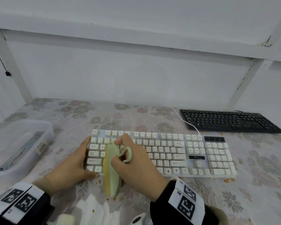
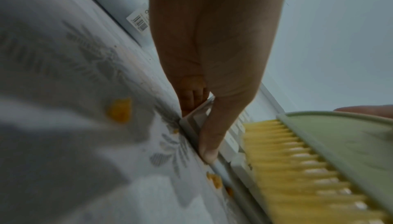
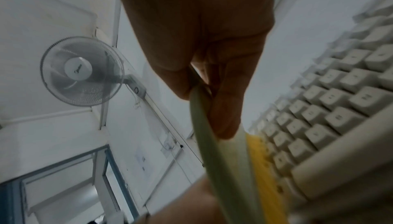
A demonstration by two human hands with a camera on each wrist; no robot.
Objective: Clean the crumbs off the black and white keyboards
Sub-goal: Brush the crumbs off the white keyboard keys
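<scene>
The white keyboard (image 1: 169,153) lies across the middle of the flowered tablecloth. My left hand (image 1: 83,158) holds its left end, fingers along the side edge and thumb on the front corner (image 2: 208,152). My right hand (image 1: 128,159) grips a pale green brush (image 1: 112,169) with yellow bristles (image 2: 287,160); the bristles rest on the keys at the keyboard's left part. The brush's loop sticks out beside my fingers. The black keyboard (image 1: 230,121) lies at the back right, untouched. Orange crumbs (image 1: 228,180) dot the cloth along the white keyboard's front edge (image 2: 120,110).
A clear plastic box (image 1: 19,143) stands at the left of the table. The white keyboard's cable (image 1: 186,122) runs back beside the black keyboard. White paper (image 1: 94,208) lies at the near edge. A wall fan (image 3: 81,71) hangs overhead.
</scene>
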